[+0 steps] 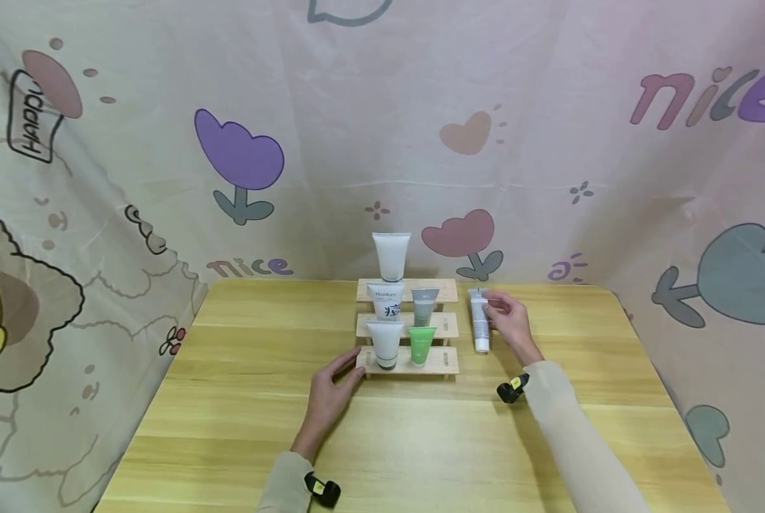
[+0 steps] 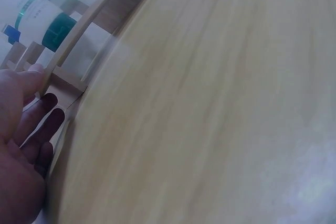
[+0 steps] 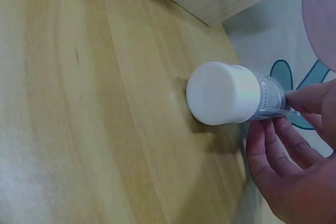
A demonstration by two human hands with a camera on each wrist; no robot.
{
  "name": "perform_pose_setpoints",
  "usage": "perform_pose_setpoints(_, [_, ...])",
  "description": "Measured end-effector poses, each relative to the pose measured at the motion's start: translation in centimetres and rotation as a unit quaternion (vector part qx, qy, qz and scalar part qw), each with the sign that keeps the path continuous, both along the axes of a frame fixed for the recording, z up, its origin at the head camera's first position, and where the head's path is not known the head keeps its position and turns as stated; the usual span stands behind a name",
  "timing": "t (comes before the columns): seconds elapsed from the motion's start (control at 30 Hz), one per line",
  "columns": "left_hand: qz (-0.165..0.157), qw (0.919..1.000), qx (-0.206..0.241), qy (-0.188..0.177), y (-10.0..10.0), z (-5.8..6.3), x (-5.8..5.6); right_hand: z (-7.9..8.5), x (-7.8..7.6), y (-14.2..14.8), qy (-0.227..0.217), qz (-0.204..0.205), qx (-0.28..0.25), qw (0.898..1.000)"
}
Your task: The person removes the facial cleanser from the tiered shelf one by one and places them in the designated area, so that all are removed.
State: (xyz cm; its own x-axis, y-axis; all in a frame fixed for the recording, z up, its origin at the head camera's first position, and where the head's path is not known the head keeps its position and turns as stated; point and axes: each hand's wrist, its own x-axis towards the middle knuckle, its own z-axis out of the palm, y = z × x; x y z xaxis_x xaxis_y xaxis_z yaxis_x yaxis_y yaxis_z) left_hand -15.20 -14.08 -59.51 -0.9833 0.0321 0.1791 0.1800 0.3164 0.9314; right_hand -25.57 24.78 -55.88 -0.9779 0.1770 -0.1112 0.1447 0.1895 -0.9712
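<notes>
A three-step wooden rack [image 1: 448,363] carries several squeeze tubes standing on their caps. At the left end of its lowest step, my left hand [image 1: 328,399] grips the corner; the left wrist view shows the thumb by the board's edge and the fingers [image 2: 50,121] below. To the right of the rack, my right hand [image 1: 510,324] pinches a grey-white tube [image 1: 478,317] near its flat end. Its white cap [image 3: 212,94] points toward the front of the table, close over the wood. On the lowest step are a white tube [image 1: 385,342] and a green tube [image 1: 420,345].
A printed white tube [image 1: 382,299] and a grey tube [image 1: 424,303] stand on the middle step, a plain white tube [image 1: 391,255] on the top. The wooden table [image 1: 420,456] ends at a patterned cloth [image 1: 356,142] behind and at both sides.
</notes>
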Motion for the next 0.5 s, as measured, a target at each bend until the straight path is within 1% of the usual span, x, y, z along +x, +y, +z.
perform_pose_setpoints(0.23, [-0.007, 1.0, 0.005, 0.0, -0.05, -0.2, 0.02, -0.31, -0.13, -0.13, -0.018, -0.003, 0.026, 0.999])
perform_pose_setpoints(0.37, [-0.006, 1.0, 0.004, 0.005, -0.12, -0.34, -0.01, -0.5, -0.31, -0.18, -0.011, 0.005, 0.05, 0.999])
perform_pose_setpoints(0.5, [-0.006, 0.9999, 0.003, 0.012, -0.17, -0.36, -0.06, -0.54, -0.46, -0.34, 0.008, 0.019, 0.087, 0.996])
